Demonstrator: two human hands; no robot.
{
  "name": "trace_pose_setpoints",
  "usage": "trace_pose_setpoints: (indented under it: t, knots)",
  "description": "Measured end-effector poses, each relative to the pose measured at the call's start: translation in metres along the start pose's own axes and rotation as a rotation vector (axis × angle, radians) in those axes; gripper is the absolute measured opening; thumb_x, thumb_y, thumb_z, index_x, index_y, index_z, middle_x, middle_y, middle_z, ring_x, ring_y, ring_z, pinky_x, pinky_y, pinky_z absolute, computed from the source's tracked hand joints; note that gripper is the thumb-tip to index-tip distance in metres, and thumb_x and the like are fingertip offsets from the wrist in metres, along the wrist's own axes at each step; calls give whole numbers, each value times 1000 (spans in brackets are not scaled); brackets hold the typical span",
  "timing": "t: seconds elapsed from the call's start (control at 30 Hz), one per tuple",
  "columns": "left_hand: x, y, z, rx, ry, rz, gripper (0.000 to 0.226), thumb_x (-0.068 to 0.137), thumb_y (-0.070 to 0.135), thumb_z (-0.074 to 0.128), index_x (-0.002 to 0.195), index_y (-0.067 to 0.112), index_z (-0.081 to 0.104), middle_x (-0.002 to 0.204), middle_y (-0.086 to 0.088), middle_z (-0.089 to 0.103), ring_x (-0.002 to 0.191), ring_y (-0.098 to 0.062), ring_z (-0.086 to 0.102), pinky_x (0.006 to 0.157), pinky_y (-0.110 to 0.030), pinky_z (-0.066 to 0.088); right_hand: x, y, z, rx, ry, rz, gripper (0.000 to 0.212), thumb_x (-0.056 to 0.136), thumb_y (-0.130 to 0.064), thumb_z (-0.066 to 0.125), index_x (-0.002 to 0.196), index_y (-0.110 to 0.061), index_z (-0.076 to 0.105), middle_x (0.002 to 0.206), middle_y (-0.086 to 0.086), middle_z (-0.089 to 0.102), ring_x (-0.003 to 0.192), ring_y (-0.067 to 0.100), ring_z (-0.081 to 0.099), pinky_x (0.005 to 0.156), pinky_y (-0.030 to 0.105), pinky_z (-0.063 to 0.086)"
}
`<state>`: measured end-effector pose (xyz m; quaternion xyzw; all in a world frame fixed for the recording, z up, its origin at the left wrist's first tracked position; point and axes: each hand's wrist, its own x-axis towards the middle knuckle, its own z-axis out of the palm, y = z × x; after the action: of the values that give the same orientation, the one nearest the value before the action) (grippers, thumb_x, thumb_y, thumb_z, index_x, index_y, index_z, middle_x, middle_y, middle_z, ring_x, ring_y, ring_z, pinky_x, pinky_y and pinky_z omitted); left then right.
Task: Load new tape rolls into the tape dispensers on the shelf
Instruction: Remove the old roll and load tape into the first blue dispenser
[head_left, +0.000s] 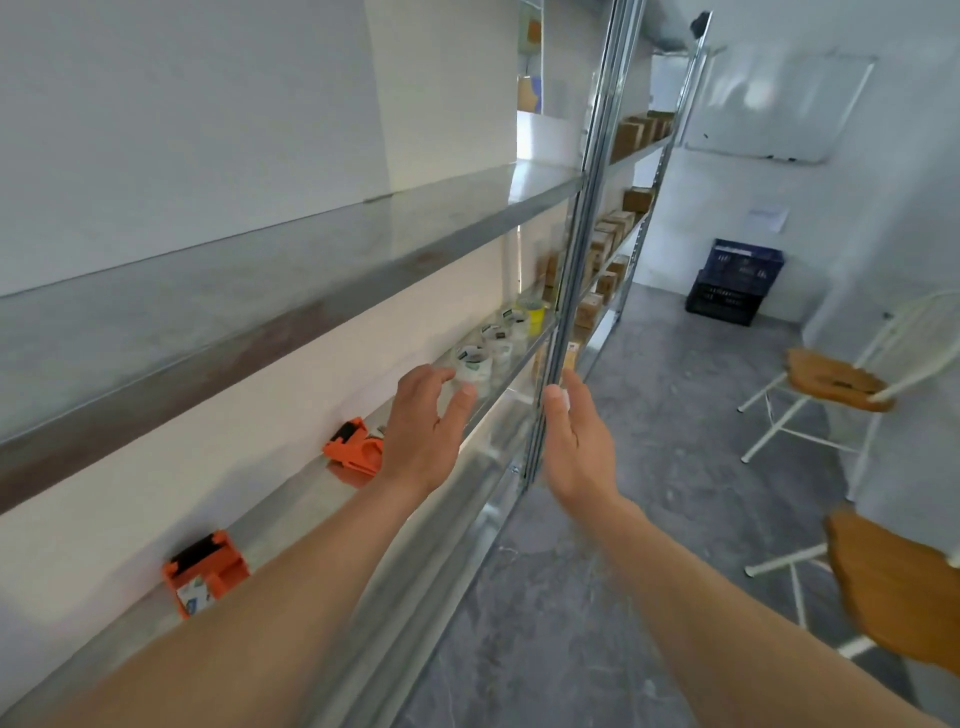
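Fingers (430, 376) of the left hand (423, 436) hover near tape rolls (472, 358) on the shelf (498, 436).

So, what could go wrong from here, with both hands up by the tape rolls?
1. The left hand, fingers spread, could knock the nearest tape roll into the row behind it or off the shelf.
2. The right hand is close to the metal upright and might bump it.

both bare arms reach forward, left hand (423, 423) and right hand (576, 441) with fingers loosely extended.
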<state>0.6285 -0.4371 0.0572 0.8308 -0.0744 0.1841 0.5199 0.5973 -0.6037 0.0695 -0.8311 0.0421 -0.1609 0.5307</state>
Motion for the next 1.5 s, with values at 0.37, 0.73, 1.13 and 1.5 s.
trace_pose_setpoints:
  t: [0.37, 0.73, 1.13, 1.5]
  knots:
    - [86, -28, 74, 119, 50, -62, 74, 81, 69, 33, 132, 19, 53, 134, 9, 41, 133, -9, 37, 110, -33, 34, 124, 57, 5, 68, -81, 12, 63, 100, -60, 34, 156, -31, 29, 160, -10, 35, 147, 12, 31, 115, 31, 25]
    - [174, -23, 173, 199, 299, -245, 58, 87, 56, 40, 131, 20, 54, 140, 1, 43, 133, -15, 42, 105, -31, 37, 290, 98, -21, 16, -373, -105, 67, 96, -66, 36, 155, -36, 26, 148, -7, 48, 133, 16, 47, 116, 42, 35]
    - [248, -68, 210, 229, 424, -373, 52, 93, 54, 43, 132, 23, 53, 145, 2, 38, 108, -6, 47, 90, -22, 33, 400, 124, 21, -15, -555, -194, 60, 99, -40, 48, 155, -28, 29, 159, -4, 36, 145, 16, 35, 112, 32, 30]
    - [312, -90, 206, 284, 550, -468, 65, 83, 63, 38, 132, 23, 54, 145, 3, 39, 102, -4, 46, 90, -24, 35, 486, 118, 79, -110, -717, -337, 66, 89, -36, 61, 149, -24, 38, 148, 1, 51, 127, 23, 54, 110, 37, 39]
